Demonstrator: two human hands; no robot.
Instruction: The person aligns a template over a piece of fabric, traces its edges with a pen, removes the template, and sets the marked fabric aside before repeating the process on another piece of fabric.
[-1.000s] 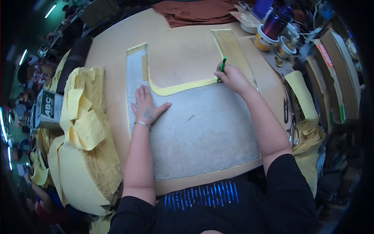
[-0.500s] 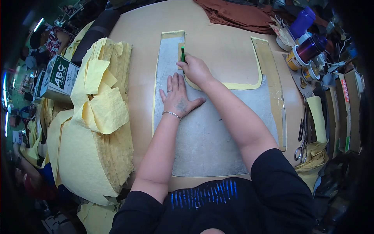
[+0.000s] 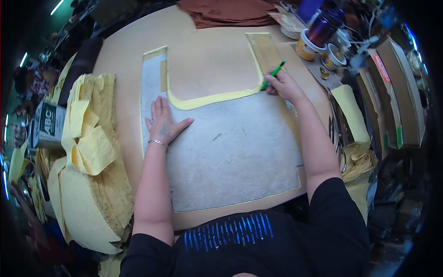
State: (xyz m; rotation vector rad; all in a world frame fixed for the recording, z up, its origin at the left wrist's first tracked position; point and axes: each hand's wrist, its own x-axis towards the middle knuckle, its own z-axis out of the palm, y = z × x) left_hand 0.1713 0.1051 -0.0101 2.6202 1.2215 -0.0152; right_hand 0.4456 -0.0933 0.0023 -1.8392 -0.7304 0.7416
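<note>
My left hand lies flat on a large grey U-shaped pattern, near the base of its left arm, thumb out to the side. A green pen is gripped in my right hand at the right inner corner of the cutout, its lower end close to the pattern's edge. Beneath the pattern, a yellow sheet shows as a strip along the inner curve and the outer edges. Tan tape-like strips run along parts of the pattern's arms.
On the left, a thick stack of yellow sheets stands beside an ABC can. Brown cloth lies at the table's far edge. Tubs, a purple bottle and long cardboard boxes are on the right.
My right hand has carried the pen from the cutout's left side to its right corner. My left hand stays flat on the pattern. The view has turned toward the right.
</note>
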